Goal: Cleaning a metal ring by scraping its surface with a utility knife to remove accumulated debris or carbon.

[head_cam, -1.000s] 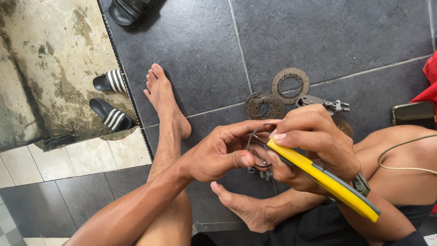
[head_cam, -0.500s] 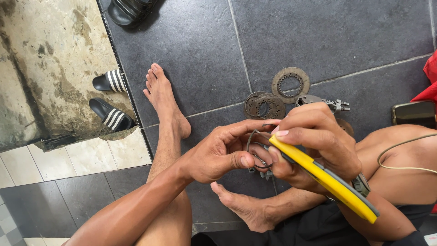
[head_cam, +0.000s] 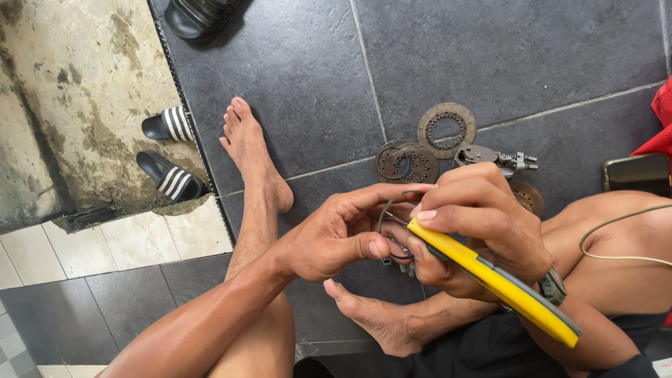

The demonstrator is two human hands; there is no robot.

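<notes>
- Fingertips of the left hand were curled almost closed, thumb pressed toward forefinger, pinching a thin dark wire ring and a small dark metal part that I could not make out, hidden under the knuckles.
- Right hand was wrapped fully shut around yellow-and-grey handled pliers, forefinger laid along the top handle; the pliers' nose was buried between the two hands, so I could not tell whether its jaws were biting the ring.
- Judging from that, I would have kept the left pinch firm and low, close to where the pliers' nose met the ring, so the springy wire could not flick out, and squeezed the handles slowly rather than in one snap.
- Both hands hovered above the person's bare right foot, with the ring just beside the left thumb.
- Beyond the knuckles, worn round friction discs with toothed inner holes lay on the dark grey tiled floor, one overlapping another, and a small silvery metal fitting lay just beside them.
- Farther left, black-and-white striped sandals sat on a stained concrete patch, well apart from the work.
</notes>
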